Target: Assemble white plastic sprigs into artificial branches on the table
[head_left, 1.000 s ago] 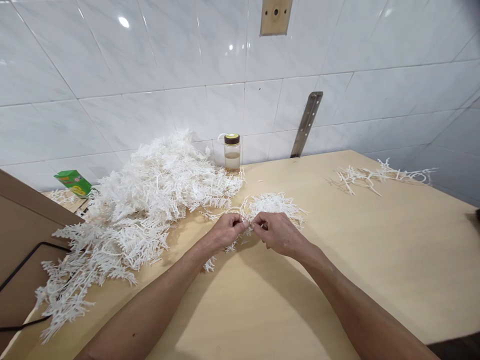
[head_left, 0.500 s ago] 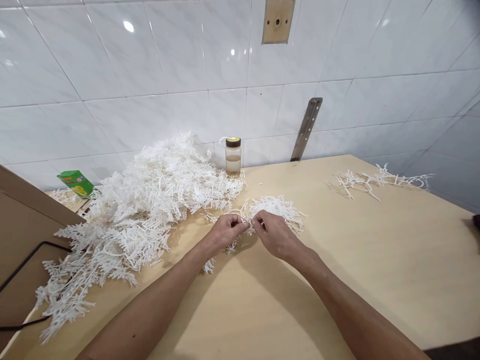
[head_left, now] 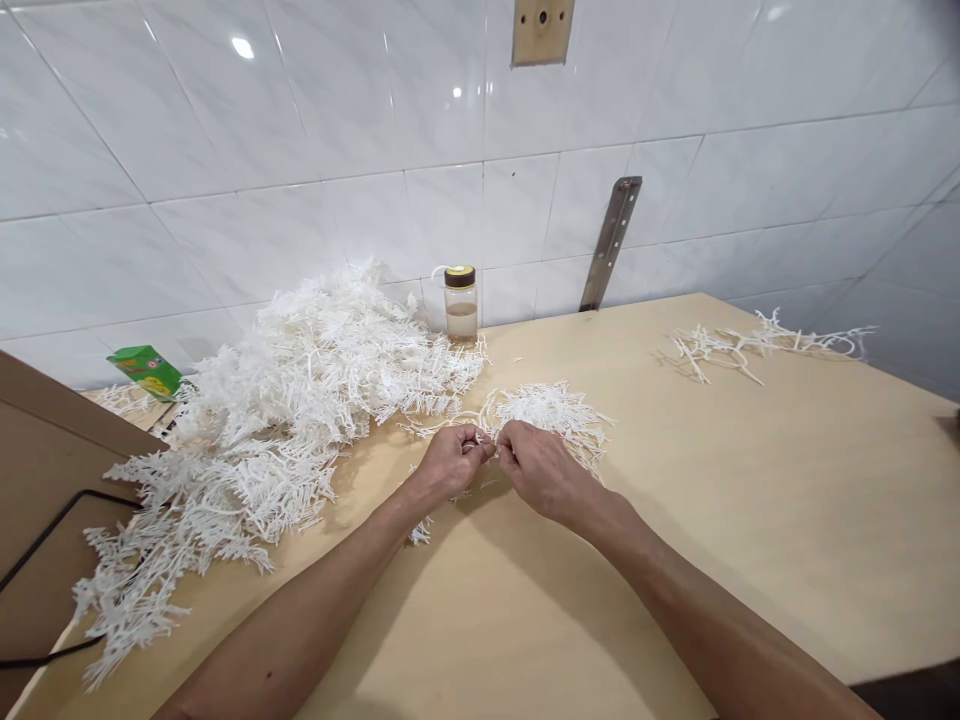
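Note:
My left hand [head_left: 452, 462] is closed in a pinch on a white plastic sprig [head_left: 419, 531], whose thin branched tip pokes out below my wrist. Close against it, my right hand [head_left: 544, 465] pinches at the same sprig with thumb and forefinger; the fingers hide most of the held part. Just behind both hands lies a small heap of white sprig pieces [head_left: 555, 408]. To the left rises a large pile of white branching plastic sprigs [head_left: 322, 360].
A bottle [head_left: 461, 305] with a dark cap stands by the tiled wall. Bare white stems [head_left: 739, 345] lie at the table's [head_left: 750, 520] far right. A green box [head_left: 146, 372] and a brown cardboard panel [head_left: 52, 450] are at left. A metal bracket [head_left: 611, 243] leans against the wall.
My two hands have drawn slightly closer together, and the right fingers have curled in more. The view has tilted down a little; the piles look the same.

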A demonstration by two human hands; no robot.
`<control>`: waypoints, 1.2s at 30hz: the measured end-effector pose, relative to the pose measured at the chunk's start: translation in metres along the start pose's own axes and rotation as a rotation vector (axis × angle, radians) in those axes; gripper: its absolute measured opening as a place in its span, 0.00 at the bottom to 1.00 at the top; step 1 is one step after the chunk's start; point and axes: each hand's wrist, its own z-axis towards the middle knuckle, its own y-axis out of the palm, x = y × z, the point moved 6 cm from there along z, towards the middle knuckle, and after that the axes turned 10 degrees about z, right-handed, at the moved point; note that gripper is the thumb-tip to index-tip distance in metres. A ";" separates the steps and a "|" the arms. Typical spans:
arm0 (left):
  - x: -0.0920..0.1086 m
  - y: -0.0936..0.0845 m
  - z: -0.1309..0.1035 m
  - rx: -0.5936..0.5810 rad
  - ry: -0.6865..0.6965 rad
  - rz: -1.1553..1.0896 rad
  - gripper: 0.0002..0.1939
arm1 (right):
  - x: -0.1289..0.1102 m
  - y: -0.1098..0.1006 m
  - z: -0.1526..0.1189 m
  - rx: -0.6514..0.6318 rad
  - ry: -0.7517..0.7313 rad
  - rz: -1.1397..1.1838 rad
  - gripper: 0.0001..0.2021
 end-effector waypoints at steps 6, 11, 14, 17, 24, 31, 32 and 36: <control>0.004 -0.004 -0.002 0.033 0.051 -0.053 0.19 | 0.025 -0.033 0.003 0.279 0.154 0.045 0.05; 0.002 -0.007 -0.001 0.027 0.016 -0.184 0.22 | 0.033 -0.044 0.003 0.354 0.164 0.096 0.05; 0.002 -0.007 -0.001 0.005 0.001 -0.254 0.21 | 0.028 -0.039 0.004 0.326 0.079 0.119 0.08; 0.002 -0.007 0.000 -0.005 -0.011 -0.323 0.19 | 0.015 -0.031 0.004 0.238 -0.002 0.230 0.10; -0.001 -0.009 0.001 0.016 -0.023 -0.338 0.21 | -0.005 -0.016 0.001 0.134 0.042 0.410 0.12; -0.002 -0.008 0.003 0.031 -0.008 -0.364 0.22 | 0.004 -0.016 0.004 0.204 0.097 0.343 0.11; -0.002 -0.009 0.003 0.049 -0.003 -0.360 0.22 | 0.004 -0.017 0.003 0.218 0.097 0.339 0.11; -0.003 -0.010 0.002 0.085 0.008 -0.329 0.21 | 0.002 -0.017 0.002 0.207 0.109 0.434 0.10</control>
